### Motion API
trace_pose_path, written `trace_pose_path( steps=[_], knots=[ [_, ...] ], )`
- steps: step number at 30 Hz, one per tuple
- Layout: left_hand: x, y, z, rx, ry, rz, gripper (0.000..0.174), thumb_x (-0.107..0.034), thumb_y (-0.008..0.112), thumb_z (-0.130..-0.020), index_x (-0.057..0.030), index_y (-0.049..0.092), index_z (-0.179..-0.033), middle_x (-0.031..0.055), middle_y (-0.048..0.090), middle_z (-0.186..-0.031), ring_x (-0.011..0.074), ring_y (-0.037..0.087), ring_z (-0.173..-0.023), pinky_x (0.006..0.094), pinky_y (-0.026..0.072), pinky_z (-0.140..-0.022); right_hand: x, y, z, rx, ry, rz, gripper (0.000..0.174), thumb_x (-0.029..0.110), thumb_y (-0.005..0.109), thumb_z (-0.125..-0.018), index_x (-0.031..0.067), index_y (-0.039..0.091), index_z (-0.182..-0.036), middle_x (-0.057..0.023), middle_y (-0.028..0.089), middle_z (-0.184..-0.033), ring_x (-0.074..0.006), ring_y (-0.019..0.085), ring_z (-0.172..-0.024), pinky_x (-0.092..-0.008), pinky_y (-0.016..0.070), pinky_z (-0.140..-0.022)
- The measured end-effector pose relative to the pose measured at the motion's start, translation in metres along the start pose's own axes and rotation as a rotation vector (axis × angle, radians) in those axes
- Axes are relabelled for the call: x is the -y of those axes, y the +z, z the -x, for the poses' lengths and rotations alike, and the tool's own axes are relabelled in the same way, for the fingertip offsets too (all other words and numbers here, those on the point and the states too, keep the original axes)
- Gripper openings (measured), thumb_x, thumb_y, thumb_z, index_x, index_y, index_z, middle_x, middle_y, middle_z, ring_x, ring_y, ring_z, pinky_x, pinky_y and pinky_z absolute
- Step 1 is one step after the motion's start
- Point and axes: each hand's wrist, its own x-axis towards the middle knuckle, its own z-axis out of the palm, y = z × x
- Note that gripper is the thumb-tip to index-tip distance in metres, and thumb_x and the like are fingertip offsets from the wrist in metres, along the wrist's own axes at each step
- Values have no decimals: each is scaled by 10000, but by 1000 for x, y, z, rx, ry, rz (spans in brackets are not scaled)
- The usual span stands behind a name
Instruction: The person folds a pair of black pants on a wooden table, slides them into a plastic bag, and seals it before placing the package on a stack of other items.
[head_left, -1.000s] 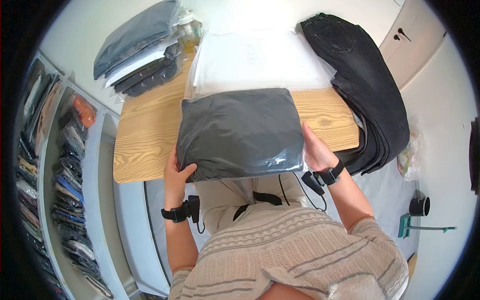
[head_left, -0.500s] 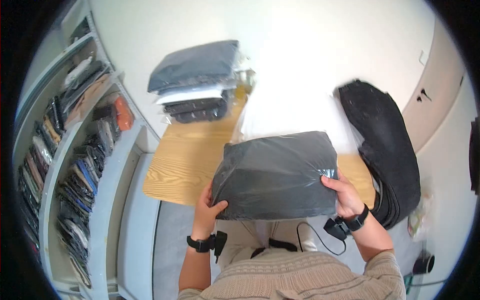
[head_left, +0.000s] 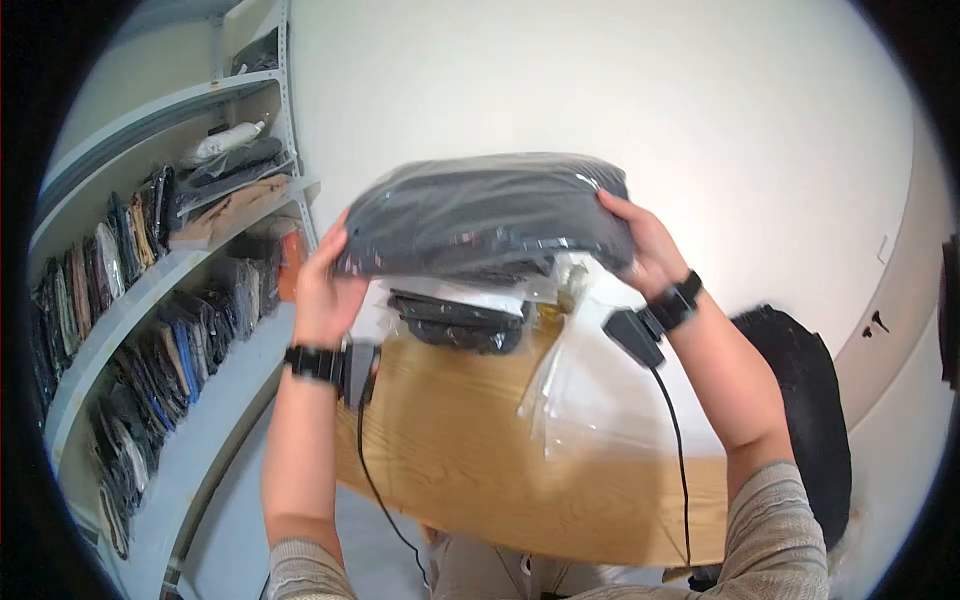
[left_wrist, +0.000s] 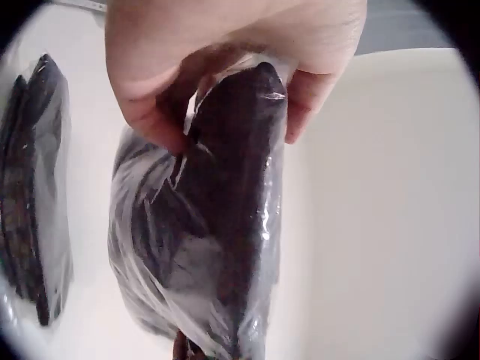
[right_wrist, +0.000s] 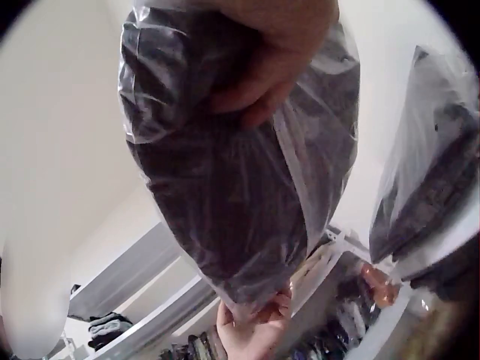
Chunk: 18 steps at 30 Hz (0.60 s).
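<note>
A clear plastic bag with folded dark clothing inside [head_left: 480, 215] is held up in front of the body, overlapping the stack of bagged clothes [head_left: 465, 328] at the back of the table in the head view. My left hand [head_left: 328, 285] grips its left end; in the left wrist view the thumb and fingers pinch that end from both sides. At the other end, my right hand [head_left: 650, 245] holds on with the thumb on the near face. The right wrist view shows fingers of the right hand [right_wrist: 262, 75] against the plastic.
Flat clear plastic bags [head_left: 630, 400] lie on the wooden table [head_left: 450, 430], with a jar [head_left: 572, 285] behind them. Black jeans [head_left: 805, 400] hang over the right side. Shelves [head_left: 215, 400] packed with bagged clothes curve along the left. Cables run down from both wrists.
Both hands have lifted the bagged clothing from low over the table's front edge up and forward, towards the stack at the back. The head view has tilted up and left.
</note>
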Motion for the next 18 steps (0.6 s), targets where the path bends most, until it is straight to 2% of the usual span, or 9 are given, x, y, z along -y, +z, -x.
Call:
trace_pose_path(
  steps=[2, 3, 5, 7, 8, 9, 12, 15, 18],
  knots=[
    [6, -25, -61, -59, 8, -6, 432, -225, 531, -909, 14, 500, -1268, 120, 533, -1287, 230, 519, -1143, 389, 377, -983, -2, -18, -59, -67, -55, 31, 298, 137, 503, -937, -73, 504, -1149, -197, 611, -1093, -289, 621, -965, -405, 512, -889],
    [12, -33, -82, -210, -21, 14, 454, -256, 547, -910, -39, 473, -1302, 110, 549, -1262, 242, 553, -1080, 382, 382, -968, -9, -31, -84, -109, -84, 62, 303, 143, 511, -934, -70, 507, -1149, -192, 613, -1092, -293, 622, -954, -416, 509, -883],
    [44, -93, -124, -272, -59, -50, 559, -280, 600, -875, -87, 404, -1361, 121, 492, -1319, 250, 507, -1132, 399, 370, -974, -33, -71, -130, -297, -90, 161, 336, 165, 534, -923, -64, 508, -1167, -183, 620, -1077, -293, 624, -925, -419, 502, -869],
    [75, -77, -114, -464, -154, -485, 686, -279, 666, -822, -119, 340, -1404, 131, 388, -1404, 283, 399, -1247, 409, 332, -1016, -65, -156, -186, -574, -24, 269, 404, 161, 573, -894, -79, 481, -1206, -202, 575, -1154, -273, 594, -987, -410, 486, -852],
    [89, -92, -117, -334, -218, -513, 757, -221, 703, -775, -76, 324, -1413, 181, 222, -1485, 328, 240, -1359, 410, 268, -1076, -70, -171, -196, -608, -2, 315, 416, 152, 582, -886, -85, 474, -1210, -208, 563, -1170, -281, 586, -995, -408, 480, -851],
    [101, -107, -125, -334, -222, -516, 757, -221, 703, -775, -76, 324, -1413, 181, 222, -1485, 328, 240, -1359, 410, 268, -1076, -74, -178, -199, -643, 20, 361, 428, 144, 590, -879, -91, 467, -1214, -214, 550, -1186, -288, 578, -1003, -407, 475, -850],
    [120, -113, -132, -341, 28, -1187, 800, -101, 695, -749, -7, 276, -1425, 290, 41, -1493, 383, 160, -1390, 380, 236, -1106, -79, -159, -187, -576, -104, 224, 460, 146, 600, -871, -102, 436, -1221, -222, 545, -1171, -299, 568, -999, -406, 471, -839],
    [122, -110, -145, -347, 209, -1208, 793, -100, 698, -756, 0, 278, -1421, 297, 52, -1488, 400, 179, -1381, 375, 252, -1101, -81, -133, -175, -608, -259, 260, 490, 148, 596, -866, -112, 394, -1229, -231, 529, -1172, -302, 555, -1021, -426, 472, -839],
    [129, -118, -145, -371, 126, -1351, 789, -106, 699, -763, -8, 277, -1423, 302, 43, -1488, 410, 206, -1369, 369, 256, -1100, -104, -123, -166, -705, -328, 437, 526, 153, 598, -855, -111, 356, -1240, -241, 511, -1170, -308, 546, -1034, -442, 470, -840]
  ],
)
